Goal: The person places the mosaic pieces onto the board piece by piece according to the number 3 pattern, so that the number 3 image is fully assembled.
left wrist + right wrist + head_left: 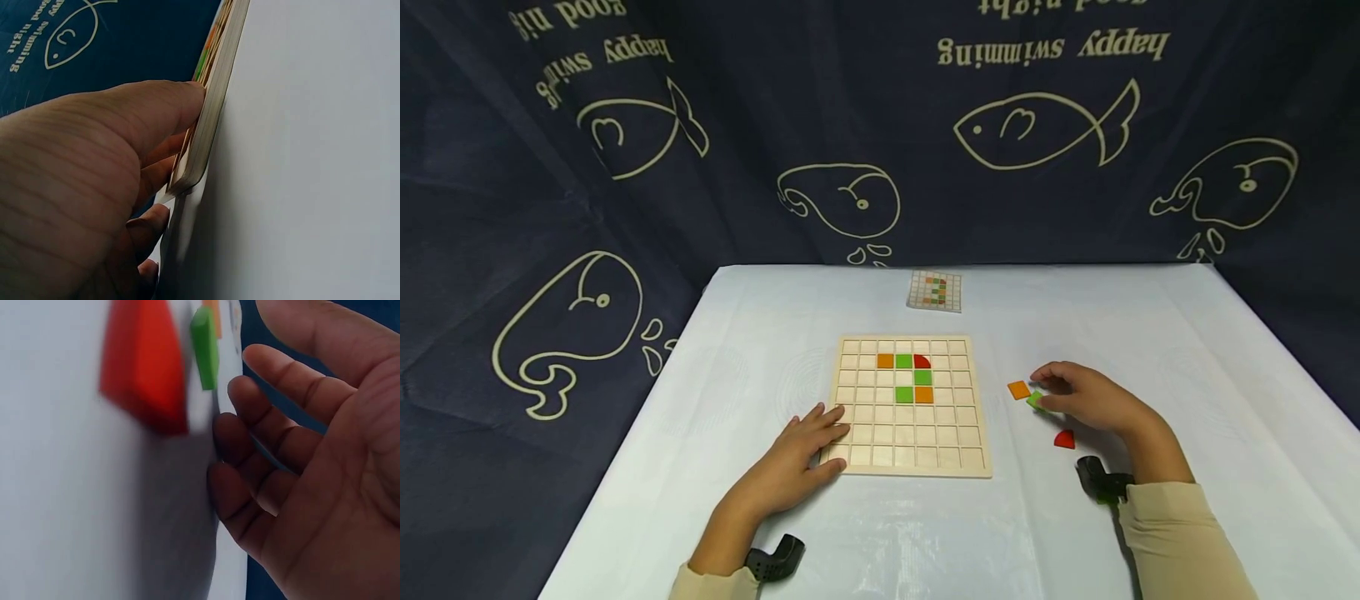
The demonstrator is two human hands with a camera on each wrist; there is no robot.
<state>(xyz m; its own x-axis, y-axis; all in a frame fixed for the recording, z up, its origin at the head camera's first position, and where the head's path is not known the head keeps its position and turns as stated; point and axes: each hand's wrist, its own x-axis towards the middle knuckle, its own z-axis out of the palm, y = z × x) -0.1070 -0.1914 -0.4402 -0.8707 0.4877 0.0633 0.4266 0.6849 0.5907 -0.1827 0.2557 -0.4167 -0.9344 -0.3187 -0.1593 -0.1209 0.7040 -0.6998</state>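
A pale wooden grid board (pixel 865 435) lies flat on the table. Set in its cells are two orange squares, three green squares and a red quarter-round tile (pixel 922 362). My left hand (pixel 793 458) rests on the board's near left edge, fingers spread and thumb (pixel 169 106) on its rim. Right of the board, my right hand (pixel 1086 400) hovers at a loose green tile (pixel 1036 401); in the right wrist view its relaxed fingers stand apart from the green tile (pixel 205 350). Beside it lie an orange square (pixel 1018 390) and a red quarter-round tile (pixel 1064 439).
A small pattern card (pixel 934 292) with a coloured grid lies beyond the board. Another green piece (pixel 1107 500) shows partly beneath the black camera (pixel 1101 481) on my right wrist. The white table (pixel 760 333) ends against a dark blue curtain (pixel 820 100).
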